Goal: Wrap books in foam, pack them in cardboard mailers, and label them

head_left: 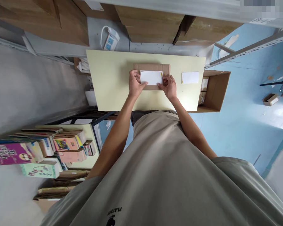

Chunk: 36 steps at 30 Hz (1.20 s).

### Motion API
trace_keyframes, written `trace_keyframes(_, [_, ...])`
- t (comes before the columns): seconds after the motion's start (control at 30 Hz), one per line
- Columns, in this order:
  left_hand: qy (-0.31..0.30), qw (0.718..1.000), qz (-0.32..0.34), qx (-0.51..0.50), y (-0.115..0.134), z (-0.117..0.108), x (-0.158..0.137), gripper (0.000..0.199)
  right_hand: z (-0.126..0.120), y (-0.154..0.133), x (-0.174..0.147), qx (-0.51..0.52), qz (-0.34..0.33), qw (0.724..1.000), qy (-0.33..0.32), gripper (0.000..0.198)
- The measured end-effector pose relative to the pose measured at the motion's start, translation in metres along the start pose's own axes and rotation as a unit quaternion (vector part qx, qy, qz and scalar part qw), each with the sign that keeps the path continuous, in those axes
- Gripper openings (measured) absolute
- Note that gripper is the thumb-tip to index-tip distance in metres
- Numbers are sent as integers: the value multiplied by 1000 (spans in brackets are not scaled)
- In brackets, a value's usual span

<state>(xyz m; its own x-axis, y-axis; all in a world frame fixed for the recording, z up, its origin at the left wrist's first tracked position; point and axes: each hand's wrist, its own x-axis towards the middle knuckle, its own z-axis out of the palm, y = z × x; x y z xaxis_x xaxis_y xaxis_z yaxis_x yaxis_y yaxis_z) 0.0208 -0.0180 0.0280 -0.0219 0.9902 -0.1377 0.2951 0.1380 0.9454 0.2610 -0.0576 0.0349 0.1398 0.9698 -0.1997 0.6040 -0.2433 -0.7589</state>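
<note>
Grey-beige cloth shirt [165,157] foremost, bare left hand [135,84] and right hand [170,88] pinch a white rectangular paper slip [151,78] over a brown cardboard box [152,67], where uneven pulling could skew or crease it

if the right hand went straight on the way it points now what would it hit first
The right hand would probably meet the white rectangular sheet at its thumb first; the brown rectangular cardboard box lies beneath, though depth is unclear.

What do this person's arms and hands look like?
The left hand and right hand have no gloves; no watch or cable shows. The arms are bare up to the short sleeves of a grey shirt with black print.
</note>
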Motion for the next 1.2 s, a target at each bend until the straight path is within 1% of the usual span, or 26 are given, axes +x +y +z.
trace_keyframes(0.07, [0,1000,-5,10,1,1,2,77,-1,2,5,11,1,1000,3,34])
trace_keyframes(0.13, [14,1000,-21,9,-3,2,6,70,-1,8,14,24,6,1000,3,28])
trace_keyframes(0.2, [40,998,-43,1,-9,6,11,59,0,16,27,33,22,999,7,29])
trace_keyframes(0.3, [93,993,-69,10,-21,14,20,42,5,23,49,27,58,998,27,36])
trace_keyframes(0.37, [130,988,-76,26,-27,21,25,36,11,20,58,6,81,996,34,37])
trace_keyframes(0.43, [159,984,-75,34,-28,26,29,32,17,10,59,-22,75,996,33,32])
trace_keyframes(0.47, [168,982,-76,39,-27,29,30,29,21,2,56,-37,53,998,25,31])
trace_keyframes(0.53, [178,977,-96,66,-21,32,31,26,28,-15,43,-63,-31,997,-18,39])
trace_keyframes(0.57, [180,974,-113,83,-17,32,30,26,31,-23,34,-76,-81,992,-62,45])
trace_keyframes(0.63, [181,967,-135,119,-9,31,25,32,35,-37,16,-104,-164,968,-161,57])
trace_keyframes(0.67, [172,967,-130,137,-5,30,20,36,36,-41,9,-115,-190,955,-197,64])
trace_keyframes(0.7, [153,969,-111,159,-1,28,14,40,35,-44,3,-123,-206,945,-221,70])
trace_keyframes(0.73, [120,971,-83,187,3,25,5,43,34,-46,-1,-128,-213,940,-232,76])
trace_keyframes(0.77, [75,971,-51,222,7,22,-5,46,32,-46,-3,-130,-213,939,-235,80])
trace_keyframes(0.83, [-30,957,2,290,13,17,-29,56,28,-45,-3,-127,-208,942,-231,84])
trace_keyframes(0.9, [-97,934,14,344,19,11,-50,66,23,-41,1,-119,-202,946,-224,85])
trace_keyframes(0.97, [-123,916,-1,381,23,6,-65,71,17,-36,4,-109,-192,952,-211,87])
trace_keyframes(1.03, [-134,904,-21,405,26,0,-71,76,11,-28,5,-97,-179,961,-188,90])
trace_keyframes(1.13, [-158,890,-31,427,29,-6,-69,86,0,-12,0,-75,-175,968,-166,92])
trace_keyframes(1.2, [-177,878,-24,443,32,-7,-66,97,-5,-4,-6,-66,-187,963,-183,88])
